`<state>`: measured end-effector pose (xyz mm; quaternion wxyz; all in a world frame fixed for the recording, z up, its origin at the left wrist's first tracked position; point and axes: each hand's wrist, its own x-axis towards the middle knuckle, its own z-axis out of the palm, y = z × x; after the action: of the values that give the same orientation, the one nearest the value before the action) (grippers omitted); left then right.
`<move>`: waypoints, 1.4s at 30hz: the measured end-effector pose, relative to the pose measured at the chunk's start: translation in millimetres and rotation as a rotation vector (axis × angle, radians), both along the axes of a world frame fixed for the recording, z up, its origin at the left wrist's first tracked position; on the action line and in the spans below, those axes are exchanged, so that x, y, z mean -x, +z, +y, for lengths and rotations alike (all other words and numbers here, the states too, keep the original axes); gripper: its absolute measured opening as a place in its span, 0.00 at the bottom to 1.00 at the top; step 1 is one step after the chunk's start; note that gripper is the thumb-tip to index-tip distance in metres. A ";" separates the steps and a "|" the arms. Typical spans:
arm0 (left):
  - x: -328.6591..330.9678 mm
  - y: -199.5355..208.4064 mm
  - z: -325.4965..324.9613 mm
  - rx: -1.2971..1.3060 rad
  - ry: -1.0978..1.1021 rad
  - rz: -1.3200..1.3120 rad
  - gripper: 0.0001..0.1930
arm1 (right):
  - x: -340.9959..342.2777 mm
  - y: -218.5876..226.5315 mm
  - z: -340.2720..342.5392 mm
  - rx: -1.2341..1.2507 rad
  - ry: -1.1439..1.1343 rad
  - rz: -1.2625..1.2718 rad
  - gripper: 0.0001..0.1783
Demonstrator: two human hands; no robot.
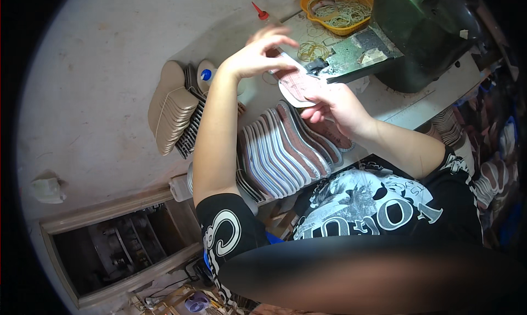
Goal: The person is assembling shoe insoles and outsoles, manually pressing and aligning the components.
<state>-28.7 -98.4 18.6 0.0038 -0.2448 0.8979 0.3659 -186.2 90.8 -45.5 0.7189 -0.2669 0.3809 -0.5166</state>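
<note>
A pale pink insole [301, 88] with a white edge is under the lit front of the green machine arm [357, 54]. My right hand [346, 109] grips its near end, thumb on top and fingers curled beneath. At the far end, my left hand [261, 57] has its thumb at the insole's edge, while the index finger stretches out apart from it. Motion blurs the other left fingers. Just below, a long row of stacked insoles [280, 150] stands on edge, in pink, white and grey. A brown insole [332, 133] lies at the row's right end.
Beige insoles [175, 109] tied in a bundle lie left of my left forearm. A yellow basket [351, 27] of cords, a bottle with a red nozzle [259, 10] and loose yellowish rubber bands [313, 50] are at the far side. More stacked insoles [447, 125] are at right.
</note>
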 end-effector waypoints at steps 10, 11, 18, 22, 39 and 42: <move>9.3 10.9 6.4 -0.442 0.131 -0.312 0.15 | -1.3 13.9 -5.8 -0.032 0.033 0.065 0.22; 5.2 9.8 9.6 -0.480 0.152 -0.281 0.14 | -1.5 15.3 -6.0 -0.046 0.039 0.063 0.23; -7.6 3.1 39.5 -0.451 0.295 -0.162 0.11 | 5.0 19.8 -8.1 -0.095 0.045 0.026 0.23; -18.1 -3.7 59.3 -0.552 0.429 -0.101 0.11 | 4.8 19.5 -6.5 -0.093 0.079 0.001 0.20; -12.6 -6.3 93.9 -0.525 0.685 -0.103 0.13 | 12.3 2.7 -18.6 0.048 0.125 0.089 0.18; -6.7 -0.1 101.1 -0.613 0.735 -0.095 0.14 | 16.9 5.9 -18.7 0.024 0.138 0.131 0.16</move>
<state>-22.1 2.7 18.5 -0.0128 -0.5500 0.6015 0.5792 -203.1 72.2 -39.6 0.7232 -0.3343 0.4016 -0.4516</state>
